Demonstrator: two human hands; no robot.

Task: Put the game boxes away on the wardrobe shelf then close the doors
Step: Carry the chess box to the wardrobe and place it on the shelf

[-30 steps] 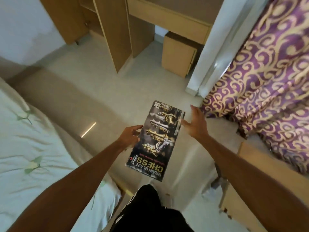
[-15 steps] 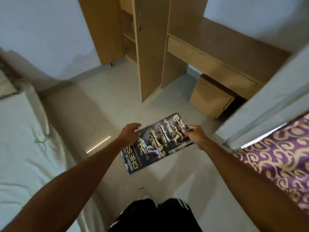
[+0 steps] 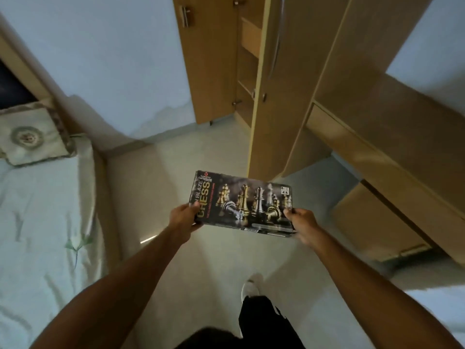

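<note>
While I hold the flat black chess game box [image 3: 242, 205] level at its two short ends, left hand [image 3: 183, 217] and right hand [image 3: 300, 224] each clamped on an edge, it sits above the floor, short of the tall light-wood wardrobe [image 3: 254, 71]. Doors stand open; shelving and closing remain.

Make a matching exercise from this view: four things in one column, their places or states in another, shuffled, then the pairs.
Things:
1. chess box
2. wardrobe door
3. pillow
4. shoe

Places or states:
A. standing open
B. on the bed at far left
C. held at both ends by the left hand and right hand
D. on the floor below the box

Pairs: 1-C, 2-A, 3-B, 4-D
</note>
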